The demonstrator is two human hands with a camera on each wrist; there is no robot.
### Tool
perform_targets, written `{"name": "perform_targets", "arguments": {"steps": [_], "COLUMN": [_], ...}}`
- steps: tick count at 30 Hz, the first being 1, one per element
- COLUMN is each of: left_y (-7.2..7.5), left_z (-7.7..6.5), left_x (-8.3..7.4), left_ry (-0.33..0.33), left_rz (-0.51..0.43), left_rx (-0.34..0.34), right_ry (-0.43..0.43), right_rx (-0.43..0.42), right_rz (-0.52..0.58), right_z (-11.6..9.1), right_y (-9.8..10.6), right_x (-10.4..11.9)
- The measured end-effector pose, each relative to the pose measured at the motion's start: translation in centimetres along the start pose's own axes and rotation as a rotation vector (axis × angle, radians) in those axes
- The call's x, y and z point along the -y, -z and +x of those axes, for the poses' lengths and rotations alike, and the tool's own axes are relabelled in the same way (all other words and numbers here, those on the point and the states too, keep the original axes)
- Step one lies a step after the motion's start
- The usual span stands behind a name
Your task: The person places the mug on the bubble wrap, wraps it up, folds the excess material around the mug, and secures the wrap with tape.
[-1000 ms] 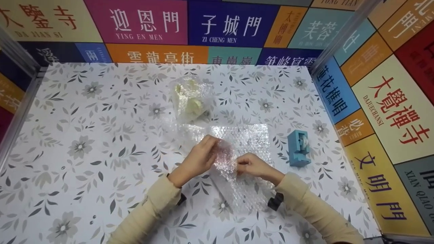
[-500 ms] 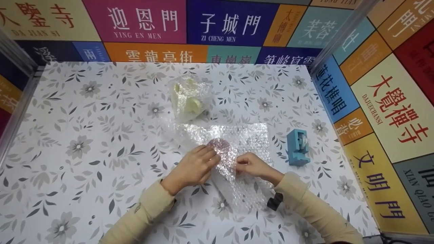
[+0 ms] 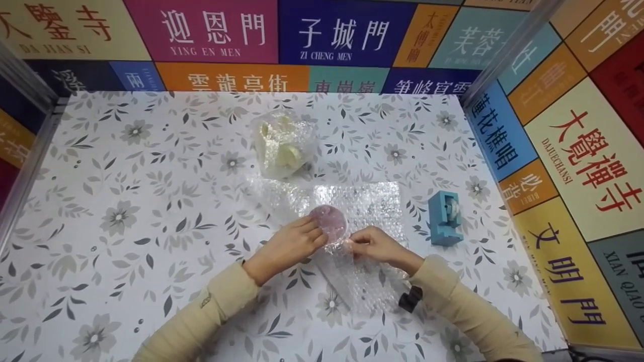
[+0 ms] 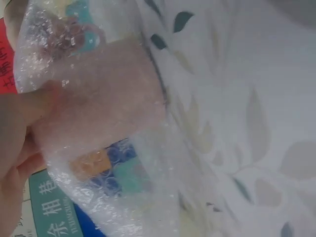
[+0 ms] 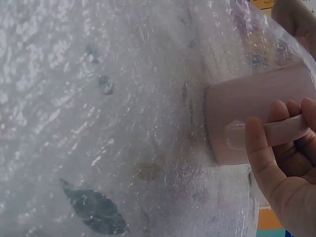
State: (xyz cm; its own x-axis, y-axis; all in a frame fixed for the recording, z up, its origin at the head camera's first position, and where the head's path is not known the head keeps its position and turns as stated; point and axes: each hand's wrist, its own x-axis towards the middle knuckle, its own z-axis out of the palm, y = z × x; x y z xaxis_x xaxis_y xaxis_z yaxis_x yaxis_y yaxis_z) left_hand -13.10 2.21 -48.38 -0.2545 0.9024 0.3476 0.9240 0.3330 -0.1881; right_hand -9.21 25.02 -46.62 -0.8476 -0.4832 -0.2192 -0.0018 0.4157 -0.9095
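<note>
A pink mug (image 3: 333, 223) stands on a sheet of bubble wrap (image 3: 372, 201), its round opening facing up in the head view. My right hand (image 3: 377, 245) grips the mug by its handle (image 5: 286, 131), fingers curled round it in the right wrist view. On the mug's other side, my left hand (image 3: 289, 246) holds a flap of the wrap against the mug, fingertips at the rim. Through that flap the mug's pink side (image 4: 108, 94) shows in the left wrist view. Part of the left hand's fingers is hidden behind the wrap.
A pale yellow-green object in bubble wrap (image 3: 284, 146) sits farther back on the flowered tabletop (image 3: 166, 201). To the right stands a blue tape dispenser (image 3: 444, 218). Panels with large lettering (image 3: 347, 35) wall in the back and sides.
My left hand has lowered from above the mug to its left side. The mug's opening, earlier covered by wrap, now shows bare. My right hand stays in place.
</note>
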Motion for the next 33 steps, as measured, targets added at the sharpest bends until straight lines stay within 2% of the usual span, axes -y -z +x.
{"name": "perform_targets", "arguments": {"steps": [6,11,19,25,30,33], "left_y": [0.1,-0.1,-0.4,-0.5,-0.4,-0.4], "left_z": [0.8,0.8,1.0,0.9,0.9,0.7], "left_x": [0.6,0.8,1.0,0.8,0.3,0.3], "left_ry": [-0.007,-0.003,0.007,0.038,0.102,0.125], "left_rz": [-0.069,-0.133,-0.188,-0.171,-0.142,-0.14], "left_rx": [0.098,0.126,0.099,0.073,0.088,0.075], "right_ry": [0.006,0.022,-0.024,-0.008,-0.032,-0.033], "right_rx": [-0.016,-0.006,-0.028,-0.031,-0.011,0.015], "right_rz": [0.015,0.004,-0.002,-0.03,0.025,0.057], "right_z": [-0.1,-0.1,-0.1,-0.1,0.2,0.4], "right_y": [-0.2,-0.4,-0.3,-0.1,0.3,0.7], "right_x": [-0.1,-0.1,0.3,0.2,-2.1,-3.2]}}
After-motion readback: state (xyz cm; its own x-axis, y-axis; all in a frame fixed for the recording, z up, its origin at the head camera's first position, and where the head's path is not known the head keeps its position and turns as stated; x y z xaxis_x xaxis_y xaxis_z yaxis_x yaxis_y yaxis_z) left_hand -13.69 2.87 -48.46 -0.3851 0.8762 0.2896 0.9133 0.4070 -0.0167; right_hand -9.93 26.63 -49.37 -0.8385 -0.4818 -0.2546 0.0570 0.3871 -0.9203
